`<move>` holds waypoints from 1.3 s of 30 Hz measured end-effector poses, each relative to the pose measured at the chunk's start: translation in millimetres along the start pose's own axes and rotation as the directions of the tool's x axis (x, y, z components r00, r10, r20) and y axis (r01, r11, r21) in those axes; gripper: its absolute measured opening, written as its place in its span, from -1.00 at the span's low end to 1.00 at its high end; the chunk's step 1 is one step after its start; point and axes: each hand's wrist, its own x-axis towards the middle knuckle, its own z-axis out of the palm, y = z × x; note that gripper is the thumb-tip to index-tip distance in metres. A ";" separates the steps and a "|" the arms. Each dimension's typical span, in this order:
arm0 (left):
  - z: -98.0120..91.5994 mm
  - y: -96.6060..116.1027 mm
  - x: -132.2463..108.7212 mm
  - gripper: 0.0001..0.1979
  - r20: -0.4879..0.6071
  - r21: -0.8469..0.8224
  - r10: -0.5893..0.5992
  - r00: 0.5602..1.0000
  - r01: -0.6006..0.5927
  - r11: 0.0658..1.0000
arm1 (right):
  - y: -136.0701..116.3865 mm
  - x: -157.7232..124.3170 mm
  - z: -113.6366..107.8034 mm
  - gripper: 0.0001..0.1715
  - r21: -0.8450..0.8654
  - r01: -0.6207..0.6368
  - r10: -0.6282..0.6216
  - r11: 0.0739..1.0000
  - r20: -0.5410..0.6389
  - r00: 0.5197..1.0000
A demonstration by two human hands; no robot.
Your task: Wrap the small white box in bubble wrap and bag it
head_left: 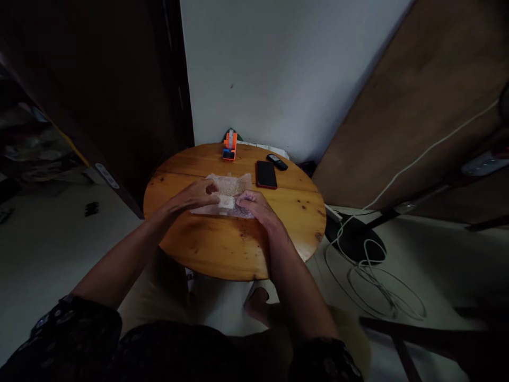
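A sheet of clear bubble wrap (227,184) lies spread on the round wooden table, with a small whitish piece (226,202) on its middle that I cannot make out clearly. My left hand (199,194) comes in from the left, its fingers bent and closed on the wrap beside that piece. From the right, my right hand (256,206) has thumb and fingers pinched on the wrap at the other side. Both hands hide parts of the sheet.
On the wooden table (214,249), an orange tape dispenser (229,147) stands at the back. A black tablet-like device with a red edge (266,174) and a dark handset (277,162) lie behind my right hand. A pale cable (371,270) coils on the floor at right.
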 end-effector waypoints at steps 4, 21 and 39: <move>11.8 1.0 5.6 -0.67 -0.009 -0.056 0.031 0.999 -0.032 0.998 | 1.7 1.1 1.0 -0.81 0.003 -0.061 0.061 0.998 -0.020 0.998; 35.4 -9.4 20.8 -0.78 0.040 -0.448 0.035 0.999 -0.013 0.894 | -8.6 -10.0 -8.6 -0.65 -0.078 -0.093 0.094 0.993 0.008 0.996; 38.6 -15.1 30.2 -0.75 0.095 -0.556 0.046 0.994 0.015 0.831 | -26.6 -17.7 25.3 -0.80 -0.764 0.484 -0.470 0.426 0.271 0.840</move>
